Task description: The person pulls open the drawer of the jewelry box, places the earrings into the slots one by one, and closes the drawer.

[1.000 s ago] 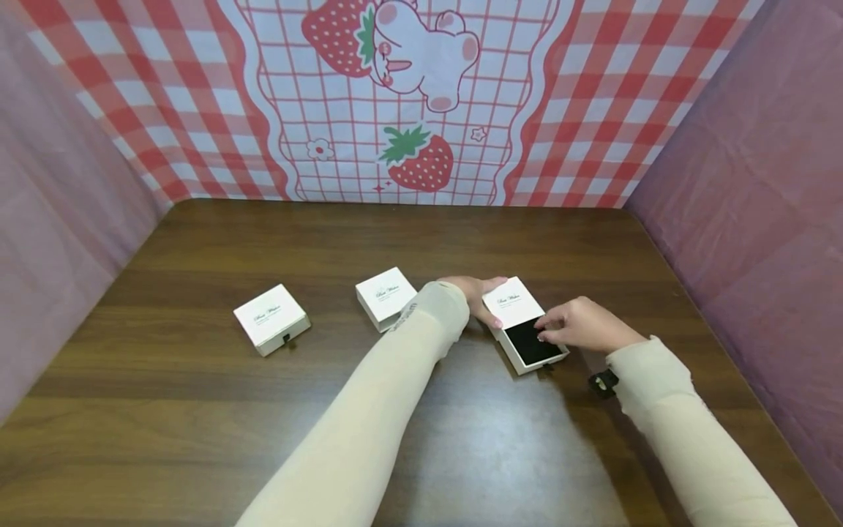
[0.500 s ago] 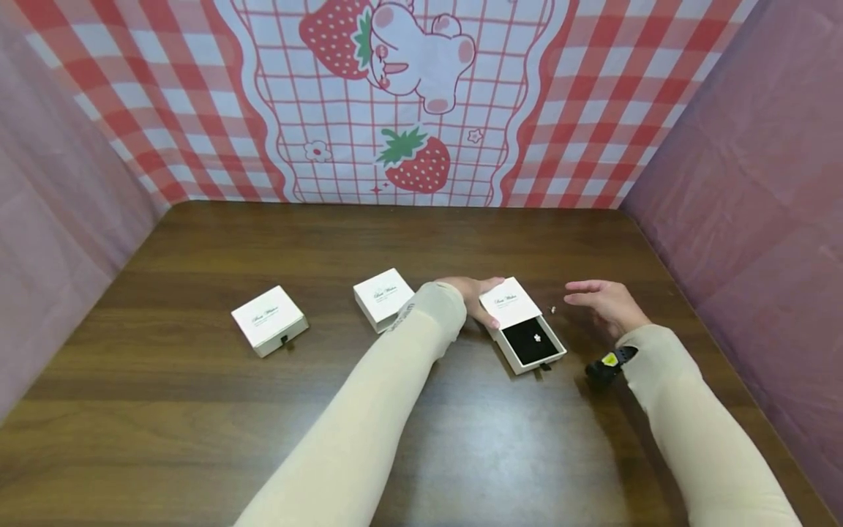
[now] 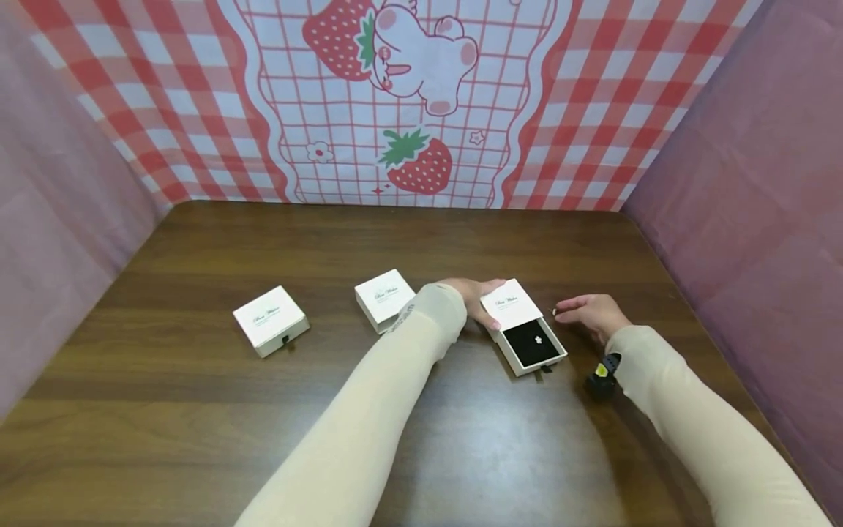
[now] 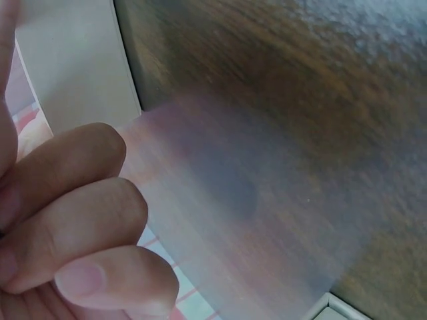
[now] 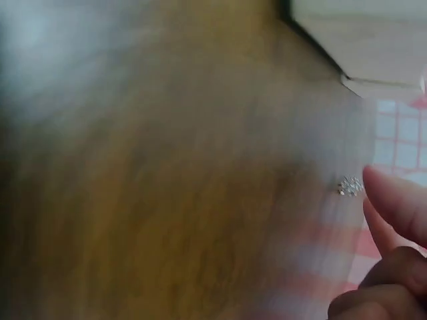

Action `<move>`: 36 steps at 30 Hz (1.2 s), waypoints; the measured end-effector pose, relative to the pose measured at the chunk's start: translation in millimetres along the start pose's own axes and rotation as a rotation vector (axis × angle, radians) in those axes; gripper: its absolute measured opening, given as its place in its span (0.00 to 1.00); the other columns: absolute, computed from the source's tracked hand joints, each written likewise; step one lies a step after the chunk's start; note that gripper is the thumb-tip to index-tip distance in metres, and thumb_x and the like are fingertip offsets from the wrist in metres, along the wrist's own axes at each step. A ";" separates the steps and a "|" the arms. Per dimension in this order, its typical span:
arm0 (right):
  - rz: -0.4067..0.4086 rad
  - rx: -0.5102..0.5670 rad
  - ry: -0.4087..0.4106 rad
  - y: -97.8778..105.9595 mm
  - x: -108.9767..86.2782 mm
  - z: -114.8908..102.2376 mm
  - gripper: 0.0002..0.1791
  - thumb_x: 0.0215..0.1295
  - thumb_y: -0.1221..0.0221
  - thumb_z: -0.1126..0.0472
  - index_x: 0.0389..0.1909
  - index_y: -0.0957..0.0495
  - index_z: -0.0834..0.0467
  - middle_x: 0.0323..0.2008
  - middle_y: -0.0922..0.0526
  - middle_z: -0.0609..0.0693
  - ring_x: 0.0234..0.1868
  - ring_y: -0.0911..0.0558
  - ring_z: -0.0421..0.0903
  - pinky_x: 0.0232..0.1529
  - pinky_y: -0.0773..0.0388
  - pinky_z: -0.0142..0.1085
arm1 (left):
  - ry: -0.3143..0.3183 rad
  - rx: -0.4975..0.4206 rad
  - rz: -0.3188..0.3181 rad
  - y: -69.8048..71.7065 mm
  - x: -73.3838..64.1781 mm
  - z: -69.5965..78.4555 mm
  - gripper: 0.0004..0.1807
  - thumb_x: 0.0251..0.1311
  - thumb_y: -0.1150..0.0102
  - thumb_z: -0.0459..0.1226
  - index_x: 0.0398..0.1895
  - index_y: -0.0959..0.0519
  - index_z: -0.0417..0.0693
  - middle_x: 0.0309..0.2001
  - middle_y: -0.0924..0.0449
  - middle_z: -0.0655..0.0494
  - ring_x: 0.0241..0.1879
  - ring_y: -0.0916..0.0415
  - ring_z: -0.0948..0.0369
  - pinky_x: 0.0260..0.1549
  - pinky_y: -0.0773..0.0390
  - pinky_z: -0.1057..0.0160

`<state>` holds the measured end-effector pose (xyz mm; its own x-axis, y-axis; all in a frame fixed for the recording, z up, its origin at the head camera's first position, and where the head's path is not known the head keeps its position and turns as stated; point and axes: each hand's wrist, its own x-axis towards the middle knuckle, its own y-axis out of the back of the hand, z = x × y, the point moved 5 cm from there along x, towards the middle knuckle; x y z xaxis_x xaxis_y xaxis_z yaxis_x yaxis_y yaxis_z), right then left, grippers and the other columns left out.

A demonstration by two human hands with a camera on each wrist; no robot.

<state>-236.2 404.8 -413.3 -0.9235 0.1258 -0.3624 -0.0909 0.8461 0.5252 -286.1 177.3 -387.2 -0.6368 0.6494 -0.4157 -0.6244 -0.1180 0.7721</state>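
At the right of the table is a white drawer-style jewelry box (image 3: 511, 304) with its tray (image 3: 530, 344) slid partway out. A small flower-shaped earring (image 3: 538, 339) lies on the black pad inside the tray. My left hand (image 3: 471, 296) grips the box's outer sleeve from the left, thumb on one side and fingers on the other; in the left wrist view its other fingers (image 4: 100, 207) are curled. Just right of the box, my right hand (image 3: 595, 315) pinches a second sparkling earring (image 5: 349, 187) at table level between thumb and finger. The fingertips partly hide it.
Two more white boxes sit closed: one box (image 3: 386, 298) partly behind the left sleeve, another box (image 3: 271, 320) farther left. A checked cloth (image 3: 593, 110) with strawberries hangs behind the wooden table (image 3: 197, 439), and pink cloth covers both sides.
My right hand has withdrawn from the tray, leaving an earring on the black pad, and moved right to the other earring on the table, which it now pinches. The left hand stays on the box.
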 end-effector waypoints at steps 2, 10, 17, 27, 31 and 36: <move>0.028 -0.033 0.016 0.2 -2.1 -1.8 0.25 0.54 0.33 0.62 0.52 0.24 0.70 0.25 0.20 0.36 0.16 0.37 0.38 0.16 0.39 0.32 | -0.001 0.008 -0.004 -0.8 0.7 0.3 0.51 0.55 0.35 0.54 0.77 0.56 0.67 0.73 0.45 0.56 0.69 0.45 0.61 0.63 0.42 0.65; 0.074 -0.153 0.061 -0.5 -3.1 -5.8 0.21 0.55 0.33 0.59 0.45 0.19 0.70 0.39 0.15 0.56 0.31 0.28 0.43 0.31 0.32 0.32 | 0.003 0.004 0.007 0.4 -0.1 -0.1 0.51 0.54 0.34 0.54 0.76 0.55 0.67 0.72 0.44 0.55 0.68 0.44 0.60 0.62 0.41 0.65; 0.089 -0.270 0.094 -5.8 -1.1 -10.3 0.20 0.56 0.33 0.56 0.41 0.17 0.69 0.45 0.17 0.64 0.49 0.26 0.60 0.45 0.31 0.42 | 0.010 -0.009 0.013 1.8 -0.5 -0.1 0.51 0.54 0.34 0.54 0.76 0.55 0.68 0.72 0.44 0.54 0.69 0.44 0.59 0.63 0.42 0.63; 0.092 -0.324 0.131 -7.2 2.2 -12.5 0.22 0.54 0.33 0.58 0.44 0.19 0.70 0.49 0.21 0.67 0.54 0.28 0.65 0.56 0.35 0.51 | 0.014 -0.010 0.013 1.8 -1.5 1.3 0.51 0.53 0.33 0.54 0.76 0.54 0.69 0.73 0.44 0.56 0.69 0.44 0.60 0.62 0.41 0.64; 0.069 -0.316 0.137 -8.1 5.5 -11.1 0.22 0.53 0.33 0.59 0.45 0.19 0.71 0.50 0.22 0.68 0.55 0.28 0.65 0.56 0.35 0.51 | 0.018 0.003 0.013 2.9 -2.7 1.7 0.51 0.54 0.34 0.55 0.76 0.55 0.69 0.73 0.45 0.56 0.69 0.44 0.60 0.63 0.41 0.63; 0.052 -0.372 0.147 -9.4 7.2 -11.4 0.21 0.53 0.34 0.58 0.44 0.18 0.69 0.49 0.21 0.68 0.53 0.27 0.65 0.55 0.33 0.51 | 0.033 0.024 0.021 3.3 -3.8 1.5 0.52 0.52 0.34 0.56 0.76 0.55 0.70 0.72 0.43 0.57 0.68 0.43 0.61 0.62 0.40 0.62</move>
<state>-246.3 391.9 -412.1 -0.9715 0.0655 -0.2279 -0.1460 0.5921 0.7926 -285.1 175.5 -382.4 -0.6642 0.6221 -0.4145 -0.5999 -0.1129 0.7920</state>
